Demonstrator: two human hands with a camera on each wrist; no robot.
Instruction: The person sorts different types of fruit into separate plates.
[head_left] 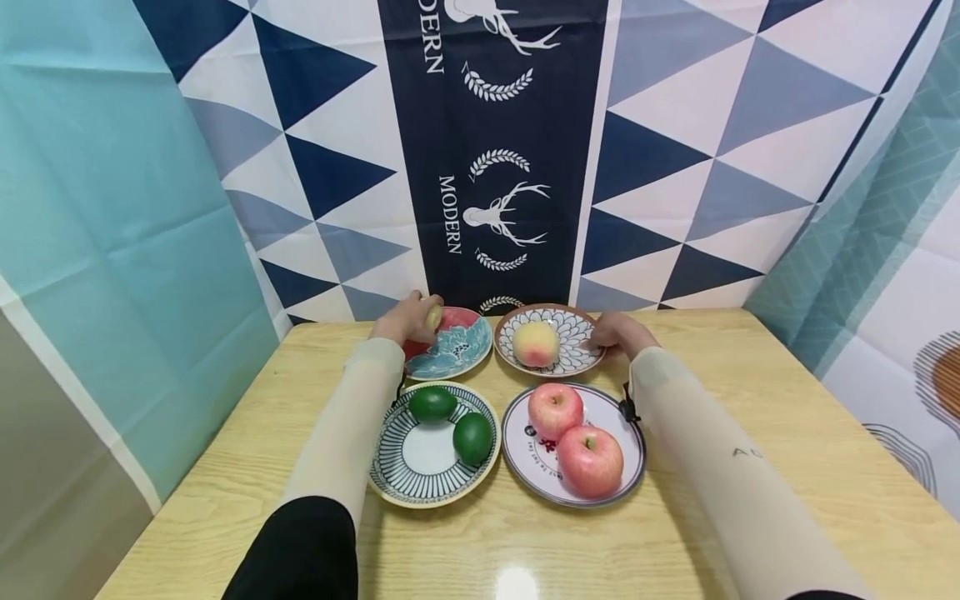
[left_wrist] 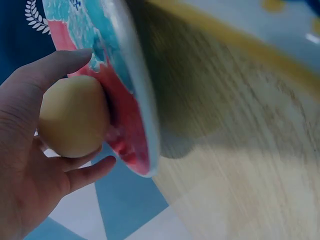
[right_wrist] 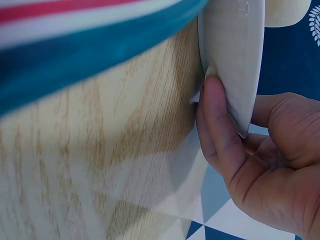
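My left hand holds a round yellow fruit, with thumb and fingers curled about it. The fruit is right at the red side of a red and teal flower plate, at the back left. My right hand grips the right rim of a brown-edged petal plate. In the right wrist view, its fingers lie under the pale underside and the thumb is on the upper side. A yellow and pink peach sits on that plate.
In front, a striped plate bears two dark green fruits, below my left forearm. Beside it, a white plate with a dark rim carries two red apples. Patterned cloth hangs behind the wooden table.
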